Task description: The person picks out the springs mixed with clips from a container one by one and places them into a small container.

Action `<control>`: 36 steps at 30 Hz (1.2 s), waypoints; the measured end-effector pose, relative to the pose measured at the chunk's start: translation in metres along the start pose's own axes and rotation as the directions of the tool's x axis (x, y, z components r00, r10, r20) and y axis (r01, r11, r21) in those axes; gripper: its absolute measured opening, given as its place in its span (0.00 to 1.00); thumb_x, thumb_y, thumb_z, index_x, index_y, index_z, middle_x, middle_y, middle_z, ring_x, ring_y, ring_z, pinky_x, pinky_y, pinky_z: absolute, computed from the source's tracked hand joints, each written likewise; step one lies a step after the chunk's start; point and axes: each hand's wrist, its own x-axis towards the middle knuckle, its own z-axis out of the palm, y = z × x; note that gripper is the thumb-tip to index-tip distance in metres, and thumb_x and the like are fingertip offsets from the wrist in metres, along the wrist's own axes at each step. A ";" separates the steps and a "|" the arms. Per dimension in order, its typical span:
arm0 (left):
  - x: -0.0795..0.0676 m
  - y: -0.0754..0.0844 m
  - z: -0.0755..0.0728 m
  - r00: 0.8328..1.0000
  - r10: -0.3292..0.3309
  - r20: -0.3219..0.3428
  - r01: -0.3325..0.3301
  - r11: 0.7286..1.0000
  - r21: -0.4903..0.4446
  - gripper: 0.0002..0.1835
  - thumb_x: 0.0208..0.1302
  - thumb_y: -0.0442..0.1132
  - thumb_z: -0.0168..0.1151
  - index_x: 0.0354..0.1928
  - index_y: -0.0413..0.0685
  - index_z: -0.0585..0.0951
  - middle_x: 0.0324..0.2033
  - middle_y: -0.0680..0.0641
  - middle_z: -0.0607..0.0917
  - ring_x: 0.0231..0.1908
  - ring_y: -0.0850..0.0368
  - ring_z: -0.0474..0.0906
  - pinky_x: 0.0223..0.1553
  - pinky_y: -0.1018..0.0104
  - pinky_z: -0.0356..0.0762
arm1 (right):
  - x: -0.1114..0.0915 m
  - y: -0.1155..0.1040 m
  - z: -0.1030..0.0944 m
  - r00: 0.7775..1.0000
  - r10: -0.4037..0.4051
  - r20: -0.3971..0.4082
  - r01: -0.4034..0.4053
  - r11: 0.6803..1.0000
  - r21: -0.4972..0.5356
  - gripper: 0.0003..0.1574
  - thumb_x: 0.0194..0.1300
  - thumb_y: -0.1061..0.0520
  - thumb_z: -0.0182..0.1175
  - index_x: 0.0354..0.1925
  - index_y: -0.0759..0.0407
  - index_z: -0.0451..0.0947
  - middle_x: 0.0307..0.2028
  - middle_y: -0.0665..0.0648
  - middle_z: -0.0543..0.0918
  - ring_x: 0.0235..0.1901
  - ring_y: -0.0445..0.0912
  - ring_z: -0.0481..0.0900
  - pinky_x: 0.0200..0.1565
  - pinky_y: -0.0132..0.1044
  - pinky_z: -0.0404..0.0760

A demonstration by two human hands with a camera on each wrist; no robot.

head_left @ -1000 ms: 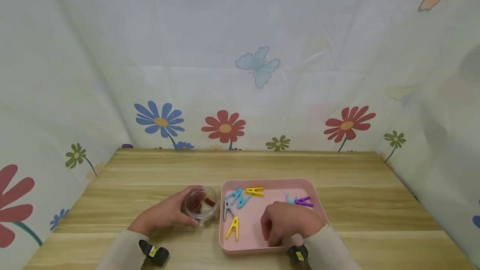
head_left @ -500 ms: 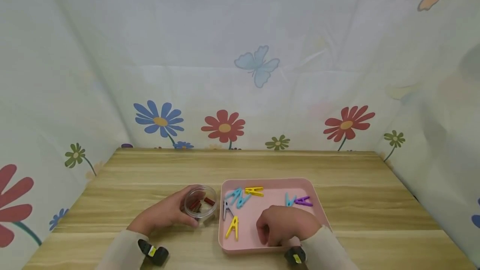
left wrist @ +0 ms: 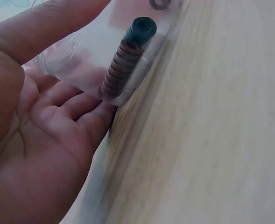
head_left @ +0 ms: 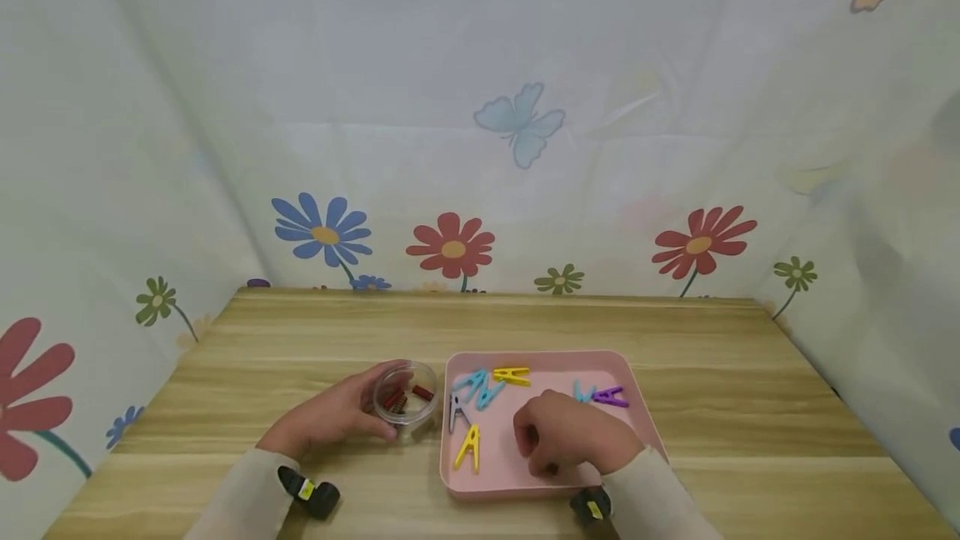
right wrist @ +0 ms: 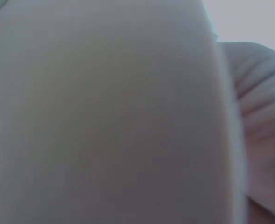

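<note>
My left hand [head_left: 341, 411] curls round a clear round plastic tub [head_left: 406, 419] on the table, its thumb on the near side. Inside lie several small coil springs, among them a red-brown spring [left wrist: 122, 70] and a dark green spring [left wrist: 142, 31]. My right hand [head_left: 577, 433] is over the pink tray [head_left: 495, 486], fingers curled down and mostly hidden; I cannot tell what they hold. Beyond the knuckles, a light blue clothespin [head_left: 584, 393] and a purple clothespin [head_left: 611, 397] lie in the tray. A blurred pale surface fills most of the right wrist view.
On the tray's left side lie several more clothespins: a yellow clothespin [head_left: 512, 376] at the back, light blue ones, a grey clothespin [head_left: 457, 413] and a yellow clothespin [head_left: 468, 449] nearer the front. A flowered cloth [head_left: 600, 190] surrounds the wooden table [head_left: 337, 323].
My right hand has shifted a little left and away from the tray's near edge, still curled. The left hand keeps its grip on the tub. The head view has tilted slightly.
</note>
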 end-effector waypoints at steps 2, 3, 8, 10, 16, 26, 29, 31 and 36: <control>0.000 -0.001 -0.001 1.000 0.001 0.005 -0.001 1.000 -0.027 0.49 0.49 0.43 0.76 0.72 0.66 0.59 0.71 0.47 0.66 0.72 0.44 0.58 0.69 0.46 0.58 | 0.000 0.001 -0.001 1.000 0.010 -0.017 -0.010 1.000 -0.007 0.12 0.47 0.61 0.69 0.22 0.48 0.75 0.20 0.44 0.74 0.23 0.38 0.69 0.28 0.30 0.70; 0.000 -0.002 -0.002 1.000 0.003 0.010 -0.003 0.999 -0.045 0.49 0.49 0.42 0.76 0.72 0.65 0.59 0.71 0.47 0.65 0.72 0.44 0.57 0.69 0.47 0.57 | 0.000 0.001 -0.001 1.000 0.023 -0.018 -0.023 1.000 -0.005 0.12 0.47 0.60 0.70 0.23 0.48 0.75 0.20 0.44 0.74 0.23 0.39 0.69 0.28 0.30 0.70; -0.001 -0.006 -0.005 0.999 0.025 0.041 -0.021 0.995 -0.093 0.49 0.52 0.40 0.74 0.73 0.60 0.57 0.72 0.45 0.63 0.73 0.43 0.54 0.70 0.48 0.54 | -0.003 0.000 -0.002 0.997 0.079 0.007 -0.079 0.996 0.040 0.13 0.48 0.60 0.70 0.22 0.49 0.74 0.20 0.46 0.75 0.23 0.40 0.70 0.26 0.32 0.69; -0.001 -0.006 -0.006 0.999 0.026 0.044 -0.022 0.995 -0.098 0.49 0.52 0.39 0.73 0.73 0.60 0.57 0.72 0.45 0.62 0.73 0.43 0.53 0.70 0.48 0.54 | -0.003 0.000 -0.002 0.997 0.079 0.016 -0.079 0.996 0.049 0.13 0.48 0.61 0.69 0.22 0.50 0.74 0.19 0.46 0.74 0.22 0.40 0.70 0.25 0.32 0.69; -0.001 -0.006 -0.008 0.999 0.000 0.043 0.006 0.991 -0.137 0.48 0.53 0.38 0.73 0.73 0.61 0.57 0.73 0.46 0.62 0.74 0.44 0.52 0.71 0.46 0.53 | -0.004 -0.001 -0.004 0.998 0.060 0.019 -0.061 0.997 0.037 0.12 0.49 0.64 0.67 0.21 0.50 0.74 0.18 0.46 0.73 0.20 0.39 0.69 0.23 0.31 0.67; -0.003 -0.006 -0.007 0.998 0.025 0.058 -0.014 0.982 -0.187 0.49 0.52 0.35 0.72 0.73 0.59 0.57 0.73 0.45 0.60 0.75 0.44 0.49 0.71 0.46 0.50 | 0.000 0.002 -0.002 0.999 -0.038 -0.027 0.037 0.998 -0.046 0.11 0.51 0.62 0.66 0.21 0.47 0.76 0.19 0.43 0.74 0.23 0.37 0.69 0.27 0.29 0.69; -0.003 -0.006 -0.007 0.997 0.039 0.066 -0.027 0.983 -0.181 0.49 0.53 0.35 0.72 0.74 0.60 0.55 0.74 0.44 0.59 0.75 0.43 0.48 0.71 0.45 0.48 | 0.003 0.003 -0.001 0.998 -0.057 -0.036 0.056 0.997 -0.051 0.11 0.52 0.62 0.65 0.23 0.46 0.76 0.20 0.42 0.74 0.23 0.36 0.69 0.28 0.29 0.70; -0.003 -0.004 -0.006 0.997 0.037 0.064 -0.026 0.984 -0.176 0.50 0.53 0.35 0.72 0.74 0.61 0.55 0.74 0.44 0.58 0.75 0.43 0.48 0.71 0.43 0.47 | 0.004 0.004 -0.002 0.996 -0.072 -0.043 0.069 0.996 -0.050 0.11 0.54 0.62 0.64 0.23 0.46 0.76 0.20 0.42 0.73 0.23 0.36 0.69 0.28 0.28 0.70; -0.003 -0.002 -0.005 0.998 0.033 0.054 -0.026 0.990 -0.136 0.50 0.53 0.37 0.73 0.74 0.61 0.54 0.73 0.43 0.59 0.74 0.42 0.51 0.71 0.51 0.55 | 0.007 0.003 -0.002 0.993 -0.101 -0.064 0.099 0.994 -0.037 0.11 0.57 0.62 0.64 0.25 0.46 0.77 0.21 0.42 0.73 0.24 0.35 0.70 0.30 0.28 0.71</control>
